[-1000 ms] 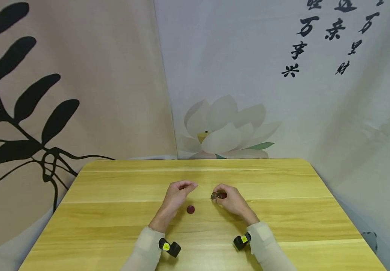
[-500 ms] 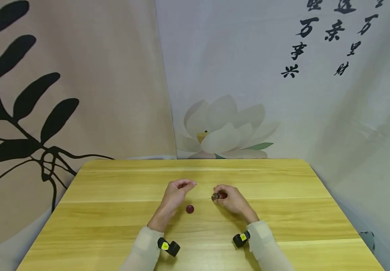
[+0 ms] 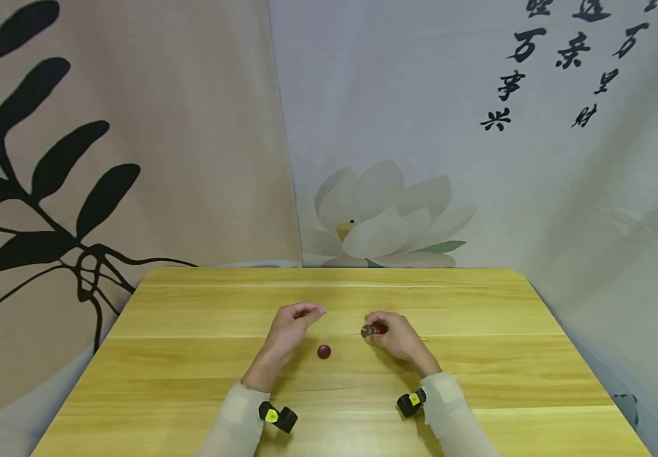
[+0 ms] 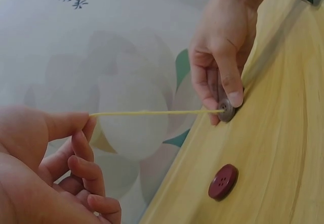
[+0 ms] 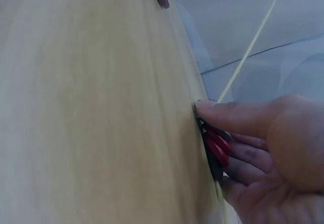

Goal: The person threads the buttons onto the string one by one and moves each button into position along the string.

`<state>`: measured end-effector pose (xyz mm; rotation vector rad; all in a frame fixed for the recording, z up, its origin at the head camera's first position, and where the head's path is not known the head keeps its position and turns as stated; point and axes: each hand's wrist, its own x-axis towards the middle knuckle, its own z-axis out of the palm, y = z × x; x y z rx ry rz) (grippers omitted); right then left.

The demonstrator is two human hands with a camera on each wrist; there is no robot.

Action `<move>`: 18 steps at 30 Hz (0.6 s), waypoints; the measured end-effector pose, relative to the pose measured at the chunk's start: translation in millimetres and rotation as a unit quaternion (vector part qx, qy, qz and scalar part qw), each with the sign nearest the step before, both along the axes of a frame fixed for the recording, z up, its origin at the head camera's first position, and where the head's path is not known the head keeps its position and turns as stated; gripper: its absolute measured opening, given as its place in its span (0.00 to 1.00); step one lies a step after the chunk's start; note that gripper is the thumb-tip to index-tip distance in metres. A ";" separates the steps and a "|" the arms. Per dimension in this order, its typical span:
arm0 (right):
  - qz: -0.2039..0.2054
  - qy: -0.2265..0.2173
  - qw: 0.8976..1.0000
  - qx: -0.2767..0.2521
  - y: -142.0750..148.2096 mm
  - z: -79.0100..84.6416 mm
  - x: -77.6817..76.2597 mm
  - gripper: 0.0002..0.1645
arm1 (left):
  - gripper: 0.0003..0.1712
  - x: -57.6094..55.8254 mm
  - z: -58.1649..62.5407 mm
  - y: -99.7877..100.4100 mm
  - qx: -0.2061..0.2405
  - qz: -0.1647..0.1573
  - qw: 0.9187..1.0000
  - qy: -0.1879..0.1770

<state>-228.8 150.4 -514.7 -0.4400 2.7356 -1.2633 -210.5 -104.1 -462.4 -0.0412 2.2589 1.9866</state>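
Observation:
My left hand [image 3: 289, 327] pinches the end of a yellow string [image 4: 157, 113] between thumb and forefinger. From there the string runs straight across to a grey-brown four-hole button [image 4: 226, 110] and into its middle. My right hand [image 3: 400, 336] grips that button together with red buttons [image 5: 217, 150] stacked behind it, close over the table. Below the right hand, in the right wrist view, the string's tail [image 5: 219, 196] comes out past the stack. A loose maroon four-hole button [image 3: 324, 351] lies flat on the table between the two hands.
The wooden table [image 3: 191, 368] has its far edge against a printed cloth backdrop [image 3: 386, 127] with a lotus and characters. Both wrists carry small black cameras, the left one [image 3: 278, 416] and the right one [image 3: 411, 402].
My left hand has moved a little to the left, widening the gap to the buttons. The right hand keeps its hold nearly in place, and the loose button lies still.

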 end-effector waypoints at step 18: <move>-0.007 -0.012 1.000 -0.025 0.1 -2.7 0.9 0.15 | 0.17 2.0 -3.9 1.7 -0.015 -0.003 1.000 0.007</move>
